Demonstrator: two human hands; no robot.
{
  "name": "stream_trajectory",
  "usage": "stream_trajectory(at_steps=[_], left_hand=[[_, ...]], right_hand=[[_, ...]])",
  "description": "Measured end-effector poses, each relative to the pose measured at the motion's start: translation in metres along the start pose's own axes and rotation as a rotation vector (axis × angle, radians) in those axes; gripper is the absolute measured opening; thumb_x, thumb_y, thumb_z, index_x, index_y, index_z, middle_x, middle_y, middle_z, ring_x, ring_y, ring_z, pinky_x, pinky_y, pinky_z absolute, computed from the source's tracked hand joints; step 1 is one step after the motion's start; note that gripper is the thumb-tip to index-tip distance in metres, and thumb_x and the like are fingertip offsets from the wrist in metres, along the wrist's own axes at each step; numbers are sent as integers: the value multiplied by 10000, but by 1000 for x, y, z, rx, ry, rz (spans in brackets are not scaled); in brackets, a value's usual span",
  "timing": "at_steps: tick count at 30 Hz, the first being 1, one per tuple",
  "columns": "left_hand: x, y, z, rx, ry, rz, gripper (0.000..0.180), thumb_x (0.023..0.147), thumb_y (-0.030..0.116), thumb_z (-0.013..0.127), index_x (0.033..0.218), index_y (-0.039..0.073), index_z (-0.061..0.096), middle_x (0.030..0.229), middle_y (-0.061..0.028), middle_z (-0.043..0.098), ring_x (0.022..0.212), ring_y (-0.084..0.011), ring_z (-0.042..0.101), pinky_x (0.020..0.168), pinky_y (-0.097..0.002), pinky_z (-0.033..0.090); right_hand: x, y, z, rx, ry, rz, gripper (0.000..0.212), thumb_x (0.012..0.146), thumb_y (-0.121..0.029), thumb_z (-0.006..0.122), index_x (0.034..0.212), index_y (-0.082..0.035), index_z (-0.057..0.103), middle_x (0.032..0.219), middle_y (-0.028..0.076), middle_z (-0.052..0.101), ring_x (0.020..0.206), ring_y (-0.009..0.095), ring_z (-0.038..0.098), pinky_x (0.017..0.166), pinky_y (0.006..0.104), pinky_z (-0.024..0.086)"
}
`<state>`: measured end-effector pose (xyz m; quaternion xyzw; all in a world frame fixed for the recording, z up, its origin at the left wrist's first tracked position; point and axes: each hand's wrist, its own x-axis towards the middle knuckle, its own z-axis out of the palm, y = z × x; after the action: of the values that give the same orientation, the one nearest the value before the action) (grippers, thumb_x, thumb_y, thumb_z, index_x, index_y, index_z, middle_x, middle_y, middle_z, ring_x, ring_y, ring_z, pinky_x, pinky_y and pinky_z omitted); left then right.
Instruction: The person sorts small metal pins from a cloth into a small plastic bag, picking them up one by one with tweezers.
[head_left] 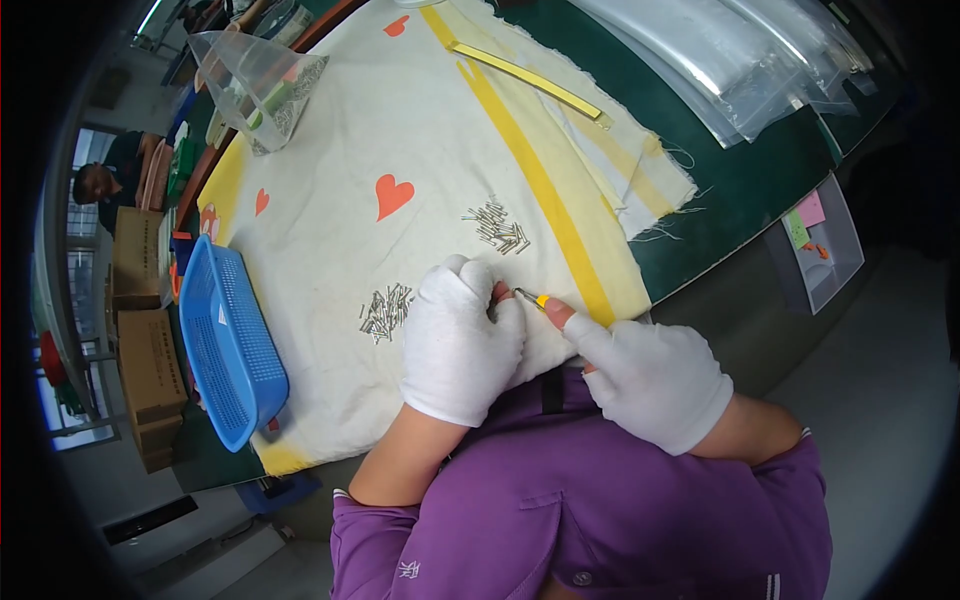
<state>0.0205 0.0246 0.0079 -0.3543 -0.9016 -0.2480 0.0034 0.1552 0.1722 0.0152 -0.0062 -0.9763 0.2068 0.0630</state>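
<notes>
My left hand (463,340), in a white glove with bare fingertips, is closed in a pinch over the cloth. What it holds, if anything, is hidden by the fingers. Between thumb and fingers of my right hand (655,375), gloved the same way, is a small yellow-handled tool (541,300) with a thin dark metal tip. That tip points at the left fingertips, very near them. A pile of small silvery metal pins (383,313) lies just left of my left hand. Beyond it, farther from me, sits another pile of similar pins (497,228).
A pale cloth (330,230) with hearts and yellow stripes covers the green table (740,205). At left stand a blue basket (225,345) and cardboard boxes (150,370). Farther off are a clear bag of small parts (265,95), a yellow strip (530,75), plastic bags (700,50) and another person (120,175).
</notes>
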Motion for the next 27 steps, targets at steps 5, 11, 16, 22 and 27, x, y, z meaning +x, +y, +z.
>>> stream_trajectory(at_steps=[5,11,16,22,27], left_hand=[[-1,-1,0,-10,8,0,97,768,48,669,790,25,578,786,-161,585,740,-368,592,641,-466,482],[-14,-31,-16,199,103,73,97,765,41,672,810,38,586,815,-145,585,786,-359,585,680,-467,479],[-17,-50,-26,208,248,24,168,741,34,705,863,38,590,890,-145,596,827,-358,572,725,-458,469],[0,-42,-15,172,136,165,161,748,84,725,859,48,615,962,-129,617,900,-347,573,787,-450,479],[7,-72,-12,284,244,192,109,758,109,705,792,63,612,875,-121,612,848,-344,587,724,-461,482]], right_hand=[[1,1,-1,46,-29,16,603,828,-152,659,1421,-208,557,649,63,539,532,246,579,509,387,502],[24,29,-8,246,343,94,522,832,-49,624,1343,-156,630,817,141,683,658,294,671,630,378,554],[57,66,8,332,530,113,494,876,-87,611,1360,-185,618,995,177,709,809,346,695,742,377,569],[66,72,16,397,555,156,489,882,-84,601,1363,-173,617,1222,163,678,1081,340,672,928,357,534],[67,80,22,294,607,114,531,877,-100,595,1398,-204,584,1186,178,682,996,373,683,863,382,550]])
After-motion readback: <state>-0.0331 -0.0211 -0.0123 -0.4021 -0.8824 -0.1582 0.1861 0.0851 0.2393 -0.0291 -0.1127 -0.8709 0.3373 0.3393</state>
